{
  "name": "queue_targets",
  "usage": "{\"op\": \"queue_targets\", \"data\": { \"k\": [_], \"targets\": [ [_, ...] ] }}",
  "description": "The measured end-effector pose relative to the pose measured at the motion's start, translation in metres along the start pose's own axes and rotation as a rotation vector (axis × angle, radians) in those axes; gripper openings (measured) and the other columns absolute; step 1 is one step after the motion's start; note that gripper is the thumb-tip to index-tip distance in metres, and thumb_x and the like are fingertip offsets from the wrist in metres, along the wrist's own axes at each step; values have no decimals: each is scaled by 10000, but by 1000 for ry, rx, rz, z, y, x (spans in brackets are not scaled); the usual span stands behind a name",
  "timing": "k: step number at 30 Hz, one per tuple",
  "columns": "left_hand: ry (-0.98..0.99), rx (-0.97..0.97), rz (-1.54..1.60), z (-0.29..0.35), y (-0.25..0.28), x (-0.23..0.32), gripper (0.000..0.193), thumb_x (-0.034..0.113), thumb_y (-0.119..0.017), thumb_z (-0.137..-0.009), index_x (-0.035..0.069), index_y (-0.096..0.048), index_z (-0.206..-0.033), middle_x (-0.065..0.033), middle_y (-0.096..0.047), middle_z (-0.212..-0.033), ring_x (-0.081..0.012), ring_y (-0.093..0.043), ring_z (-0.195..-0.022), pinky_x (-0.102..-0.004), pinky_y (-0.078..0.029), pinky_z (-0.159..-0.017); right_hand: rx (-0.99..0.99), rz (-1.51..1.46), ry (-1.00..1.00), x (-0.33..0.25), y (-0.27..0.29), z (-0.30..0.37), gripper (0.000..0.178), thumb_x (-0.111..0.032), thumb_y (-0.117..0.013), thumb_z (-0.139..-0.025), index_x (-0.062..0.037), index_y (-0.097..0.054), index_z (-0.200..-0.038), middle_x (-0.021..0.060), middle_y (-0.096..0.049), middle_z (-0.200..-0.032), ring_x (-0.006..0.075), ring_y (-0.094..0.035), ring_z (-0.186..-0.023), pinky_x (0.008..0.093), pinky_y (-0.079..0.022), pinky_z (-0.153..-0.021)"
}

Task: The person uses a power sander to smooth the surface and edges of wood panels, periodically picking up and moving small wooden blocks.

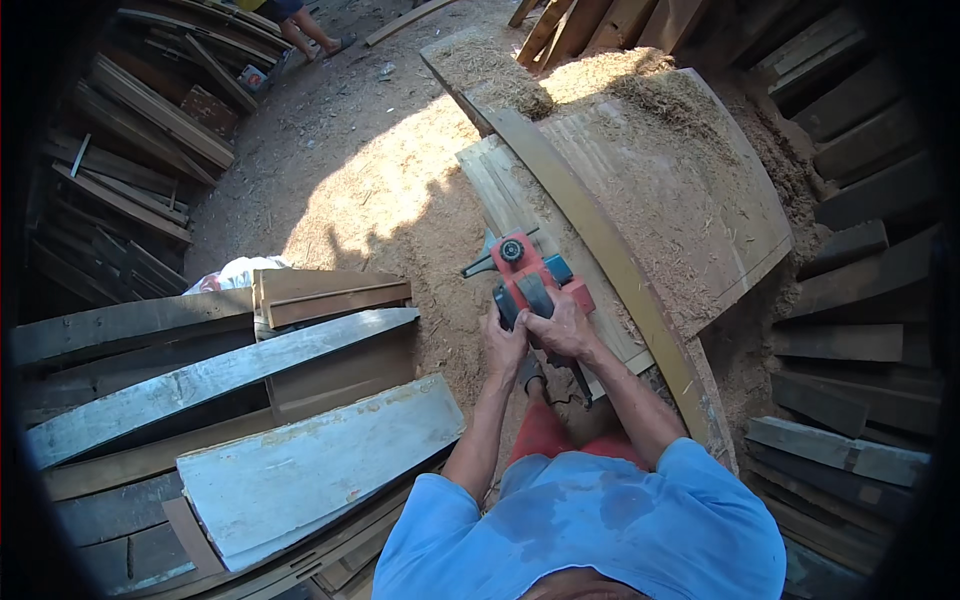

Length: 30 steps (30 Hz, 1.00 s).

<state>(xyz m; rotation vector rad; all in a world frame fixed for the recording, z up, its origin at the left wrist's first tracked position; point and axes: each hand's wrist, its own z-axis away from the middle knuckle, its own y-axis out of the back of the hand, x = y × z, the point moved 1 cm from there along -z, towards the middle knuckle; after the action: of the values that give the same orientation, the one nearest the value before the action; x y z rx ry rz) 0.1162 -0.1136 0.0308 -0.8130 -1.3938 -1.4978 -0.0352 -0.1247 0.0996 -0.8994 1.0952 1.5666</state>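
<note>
A red and black electric planer (513, 270) with a black front knob rests on a pale wooden board (497, 185). My right hand (566, 325) grips the planer's rear handle. Closed against its back left side is my left hand (506, 340), with the fingertips partly hidden by the tool. A dark cord (567, 401) hangs behind the planer near my feet. Along the board's right side runs a long yellowish plank (600, 225), which looks bent in this view.
A wide wooden sheet (640, 190) strewn with shavings lies to the right. Whitish planks (330, 470) are stacked at the near left. More timber (850, 340) lines the right side. Shavings cover the ground (370, 200). Another person's legs (300, 30) show at the far left.
</note>
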Motion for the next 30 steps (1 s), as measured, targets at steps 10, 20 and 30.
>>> {"op": "queue_targets", "data": {
  "k": [10, 20, 30],
  "targets": [
    [-20, -58, 273, -128, 21, -4, 471, 362, -740, -977, 14, -645, -1280, -88, -736, -1035, -154, -671, -889, -325, -546, -771, -83, -139, -11, -74, -8, -99, 414, -203, -720, -779, 51, -648, -1099, 144, -715, -836, 228, -708, -709, 370, -584, -654],
    [126, -128, 86, 114, -6, -34, 595, 293, -757, -934, 52, -549, -1437, -199, -586, -1124, -324, -591, -1072, -418, -490, -951, -51, -13, -92, 32, 2, 107, 389, -275, -750, -882, 1, -637, -1132, 73, -678, -820, 143, -647, -647, 335, -532, -578],
    [93, -91, 3, 109, -11, -10, 649, 311, -759, -943, 56, -513, -1487, -189, -561, -1131, -329, -559, -1104, -422, -465, -975, -46, 37, -114, 35, 14, 101, 384, -272, -741, -874, -2, -645, -1130, 115, -689, -893, 186, -669, -799, 367, -555, -716]
  ]
}}
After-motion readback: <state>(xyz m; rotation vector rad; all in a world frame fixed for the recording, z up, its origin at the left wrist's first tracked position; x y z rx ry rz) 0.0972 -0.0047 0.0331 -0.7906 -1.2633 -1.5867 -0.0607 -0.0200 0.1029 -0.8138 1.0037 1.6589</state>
